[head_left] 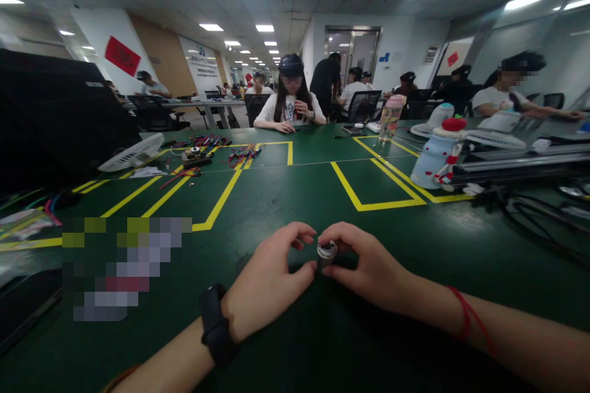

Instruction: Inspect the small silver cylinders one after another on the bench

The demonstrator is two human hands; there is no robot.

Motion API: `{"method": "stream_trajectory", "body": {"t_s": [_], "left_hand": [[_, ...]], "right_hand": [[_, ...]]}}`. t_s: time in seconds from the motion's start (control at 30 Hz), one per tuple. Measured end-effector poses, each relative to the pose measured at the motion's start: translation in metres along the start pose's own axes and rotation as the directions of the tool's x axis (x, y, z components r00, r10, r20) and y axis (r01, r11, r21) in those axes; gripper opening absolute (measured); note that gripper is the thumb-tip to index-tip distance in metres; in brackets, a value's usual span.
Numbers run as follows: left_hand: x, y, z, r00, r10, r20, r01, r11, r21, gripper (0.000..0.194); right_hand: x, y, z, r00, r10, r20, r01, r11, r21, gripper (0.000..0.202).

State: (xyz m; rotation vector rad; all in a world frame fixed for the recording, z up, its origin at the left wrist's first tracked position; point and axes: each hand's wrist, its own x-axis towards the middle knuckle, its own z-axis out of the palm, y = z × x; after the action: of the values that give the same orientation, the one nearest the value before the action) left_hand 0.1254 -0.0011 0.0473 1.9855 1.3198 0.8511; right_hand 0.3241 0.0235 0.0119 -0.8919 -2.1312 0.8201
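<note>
A small silver metal cylinder (327, 252) with an open-looking top stands between my two hands, low in the middle of the view. My right hand (369, 261) has its thumb and fingers curled round the right side of the cylinder. On the other side my left hand (271, 270), with a black watch at the wrist, is half curled. Its fingertips and thumb are apart, close to the cylinder, and nothing shows between them. Beneath both hands is the green tabletop (276, 202).
Yellow tape (391, 204) marks the tabletop. Wire bundles (244, 155) and a white fan (133, 153) are at the left. A blue bottle (431, 159), metal rails (520, 163) and black cables (544, 221) stand at the right. A person (290, 101) sits opposite.
</note>
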Motion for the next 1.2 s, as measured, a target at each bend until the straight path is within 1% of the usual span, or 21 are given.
{"method": "stream_trajectory", "body": {"t_s": [0.07, 0.17, 0.27, 0.33, 0.4, 0.5, 0.53, 0.6, 0.73, 0.83, 0.93, 1.0, 1.03, 1.1, 1.13, 1.17, 1.2], "left_hand": [[0.002, 0.002, 0.001, 1.000, 0.009, 0.016, -0.008, 1.000, -0.004, 0.031], [0.006, 0.001, 0.004, 0.999, 0.031, 0.032, -0.031, 0.999, -0.007, 0.024], [0.008, -0.002, 0.006, 0.997, 0.070, 0.017, -0.070, 0.998, -0.001, 0.019], [0.009, -0.002, 0.006, 0.995, 0.102, 0.002, -0.102, 0.995, -0.008, 0.017], [0.010, -0.002, 0.005, 0.994, 0.103, -0.030, -0.104, 0.994, -0.019, 0.016], [0.009, -0.006, 0.001, 0.993, 0.050, -0.108, -0.055, 0.998, -0.041, 0.017], [0.008, -0.009, 0.000, 0.993, 0.028, -0.118, -0.033, 0.999, -0.043, 0.017], [0.006, -0.016, 0.000, 0.995, -0.015, -0.098, 0.014, 1.000, -0.016, 0.016], [0.005, -0.032, 0.007, 0.999, -0.049, 0.012, 0.046, 0.983, 0.178, 0.011], [0.006, -0.034, 0.014, 0.997, -0.067, 0.039, 0.056, 0.969, 0.240, 0.010], [0.007, -0.031, 0.012, 0.996, -0.077, 0.043, 0.064, 0.968, 0.241, 0.015], [0.006, -0.030, 0.004, 0.996, -0.078, 0.037, 0.068, 0.972, 0.224, 0.021], [0.004, -0.031, -0.002, 0.996, -0.084, 0.030, 0.076, 0.977, 0.198, 0.023], [-0.003, -0.035, -0.018, 0.993, -0.120, 0.010, 0.118, 0.986, 0.119, 0.027], [-0.006, -0.039, -0.026, 0.988, -0.157, -0.003, 0.156, 0.985, 0.076, 0.029], [-0.010, -0.045, -0.034, 0.979, -0.201, -0.020, 0.202, 0.979, 0.038, 0.031], [-0.014, -0.051, -0.042, 0.967, -0.251, -0.040, 0.251, 0.968, 0.004, 0.033]], "right_hand": [[-0.003, 0.005, 0.003, 0.998, 0.066, -0.004, -0.065, 0.994, 0.090, 0.043], [-0.005, 0.009, 0.006, 0.989, 0.149, 0.000, -0.145, 0.958, 0.249, 0.050], [-0.004, 0.010, 0.009, 0.984, 0.178, 0.006, -0.172, 0.936, 0.307, 0.053], [-0.003, 0.011, 0.011, 0.984, 0.177, 0.009, -0.171, 0.936, 0.308, 0.054], [-0.002, 0.010, 0.012, 0.987, 0.162, 0.019, -0.161, 0.944, 0.290, 0.051], [-0.002, 0.010, 0.008, 0.989, 0.147, 0.015, -0.147, 0.965, 0.219, 0.046], [-0.002, 0.010, 0.007, 0.989, 0.148, 0.007, -0.147, 0.971, 0.191, 0.045], [-0.003, 0.010, 0.003, 0.988, 0.152, -0.004, -0.149, 0.977, 0.149, 0.045], [-0.004, 0.010, 0.000, 0.990, 0.142, 0.007, -0.141, 0.982, 0.125, 0.047], [-0.004, 0.008, 0.002, 0.990, 0.142, 0.016, -0.142, 0.985, 0.100, 0.048], [-0.002, 0.005, 0.001, 0.990, 0.139, 0.017, -0.140, 0.989, 0.052, 0.045], [-0.001, 0.004, -0.008, 0.989, 0.148, -0.004, -0.148, 0.989, 0.019, 0.044], [-0.002, 0.005, -0.016, 0.986, 0.165, -0.030, -0.165, 0.986, 0.001, 0.045], [-0.007, 0.011, -0.043, 0.966, 0.226, -0.124, -0.235, 0.970, -0.064, 0.049], [-0.012, 0.017, -0.060, 0.944, 0.266, -0.197, -0.293, 0.948, -0.122, 0.052], [-0.020, 0.024, -0.080, 0.908, 0.304, -0.287, -0.365, 0.911, -0.192, 0.056], [-0.029, 0.033, -0.102, 0.861, 0.334, -0.383, -0.451, 0.851, -0.270, 0.060]]}}
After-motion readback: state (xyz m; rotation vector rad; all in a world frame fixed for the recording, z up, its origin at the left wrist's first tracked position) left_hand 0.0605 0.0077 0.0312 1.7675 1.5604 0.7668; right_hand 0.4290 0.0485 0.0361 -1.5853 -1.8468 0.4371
